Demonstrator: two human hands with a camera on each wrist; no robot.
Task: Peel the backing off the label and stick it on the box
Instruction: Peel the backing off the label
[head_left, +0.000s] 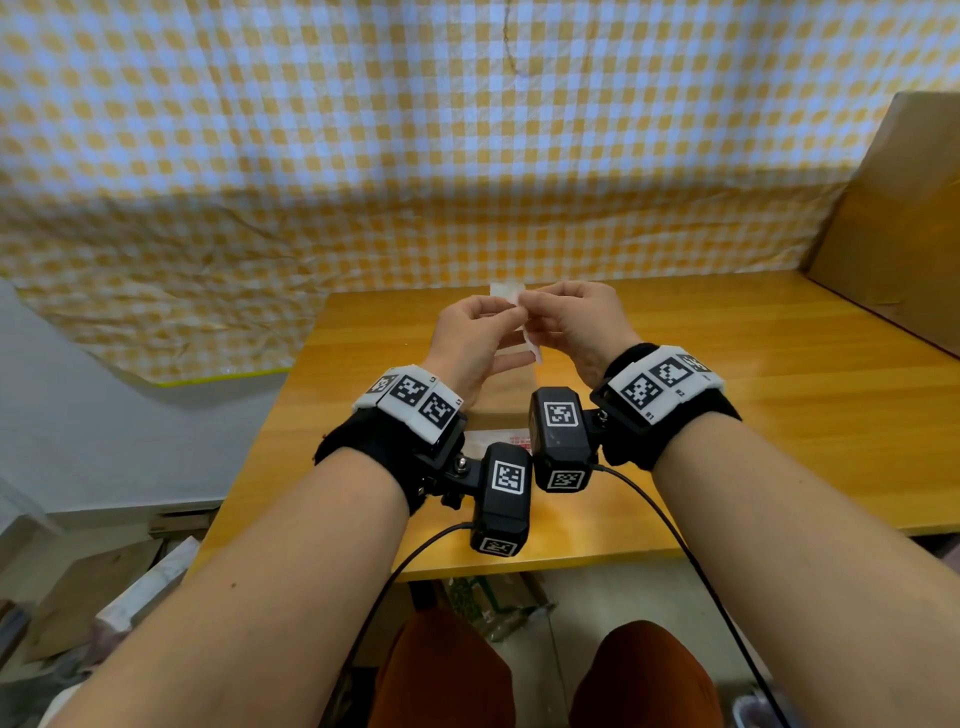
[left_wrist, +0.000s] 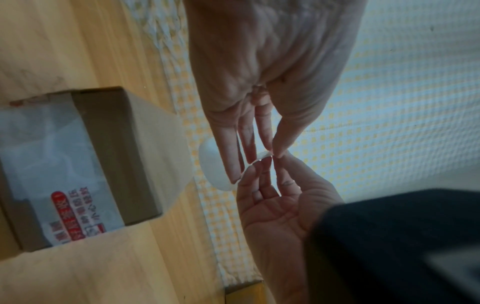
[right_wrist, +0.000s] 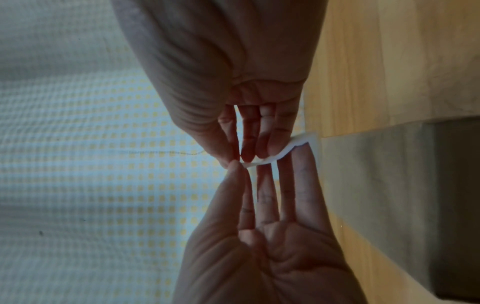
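Both hands are raised over the wooden table (head_left: 727, 415) and hold a small white label (head_left: 506, 292) between them. My left hand (head_left: 498, 318) pinches it with thumb and fingertips, and my right hand (head_left: 540, 306) pinches the same corner from the other side. In the left wrist view the label's edge (left_wrist: 265, 154) sits between the touching fingertips. The right wrist view shows the label (right_wrist: 275, 157) curling there. I cannot tell whether the backing has separated. The brown cardboard box (head_left: 501, 395), with white printed tape on top (left_wrist: 52, 164), lies on the table under the hands.
A large cardboard box (head_left: 893, 218) stands at the table's right rear. A yellow-and-white checked cloth (head_left: 415, 156) hangs behind the table. Camera cables run from my wrists over the near table edge. Boxes and clutter lie on the floor at the left.
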